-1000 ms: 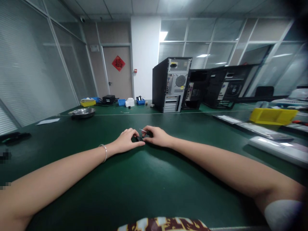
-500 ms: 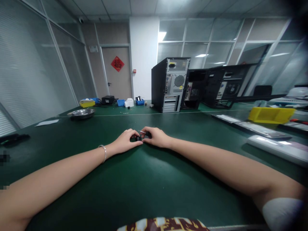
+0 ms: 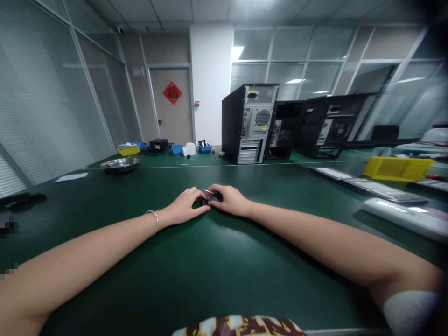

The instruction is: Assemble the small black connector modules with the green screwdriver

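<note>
Just in front of me, over the green table point(image 3: 217, 270), my two hands meet. My left hand point(image 3: 184, 206), with a bracelet at its wrist, is closed around a small black part point(image 3: 203, 202); its exact kind is too small to tell. My right hand point(image 3: 234, 201) grips a screwdriver point(image 3: 217, 195) by its dark handle. The thin metal shaft points left, above the black part. Fingers of the right hand are close to or touching that part; I cannot tell which.
Several black computer cases point(image 3: 234, 126) stand at the back right. A metal bowl point(image 3: 122, 165) sits at the far left, with small blue boxes point(image 3: 177, 149) behind. To the right lie flat drives point(image 3: 385, 189), a yellow bin point(image 3: 398, 169) and a long white device point(image 3: 402, 214).
The whole view has shifted slightly, so everything appears a little further right. Both hands keep their grips; the black part seems turned slightly, with its green bit no longer visible.
</note>
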The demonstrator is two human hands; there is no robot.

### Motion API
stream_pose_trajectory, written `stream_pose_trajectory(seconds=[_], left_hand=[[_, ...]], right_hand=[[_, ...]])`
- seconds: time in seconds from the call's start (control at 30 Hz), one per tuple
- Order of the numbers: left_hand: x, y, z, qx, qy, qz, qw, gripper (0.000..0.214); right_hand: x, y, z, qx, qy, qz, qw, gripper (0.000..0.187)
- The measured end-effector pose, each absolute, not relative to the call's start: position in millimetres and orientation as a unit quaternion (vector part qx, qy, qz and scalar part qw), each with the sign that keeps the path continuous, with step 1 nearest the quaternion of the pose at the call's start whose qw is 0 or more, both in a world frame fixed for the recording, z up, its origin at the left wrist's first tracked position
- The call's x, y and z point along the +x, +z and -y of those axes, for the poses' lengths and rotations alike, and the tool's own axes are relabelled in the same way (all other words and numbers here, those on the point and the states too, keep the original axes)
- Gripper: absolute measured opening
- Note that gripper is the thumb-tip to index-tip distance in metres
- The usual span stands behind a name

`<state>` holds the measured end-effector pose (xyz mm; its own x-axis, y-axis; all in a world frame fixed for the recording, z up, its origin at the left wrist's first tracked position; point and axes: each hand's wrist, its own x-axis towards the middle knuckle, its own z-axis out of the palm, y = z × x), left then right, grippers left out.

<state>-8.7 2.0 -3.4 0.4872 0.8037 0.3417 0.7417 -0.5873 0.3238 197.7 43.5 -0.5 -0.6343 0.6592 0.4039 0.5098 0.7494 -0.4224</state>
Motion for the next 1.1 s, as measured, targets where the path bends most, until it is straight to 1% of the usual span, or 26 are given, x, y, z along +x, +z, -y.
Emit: stream_pose_trajectory(seconds=[0.47, 1.1], left_hand=[[-8.8, -3.4, -1.6, 0.866, 0.225, -0.444, 0.051, 0.026], [-8.1, -3.3, -1.1, 0.863, 0.226, -0.449, 0.057, 0.028]], right_hand=[[197.8, -0.9, -44.3, -0.323, 0.140, 0.894, 0.278, 0.024], [197.6, 0.2, -43.1, -0.327, 0.139, 0.894, 0.273, 0.023]])
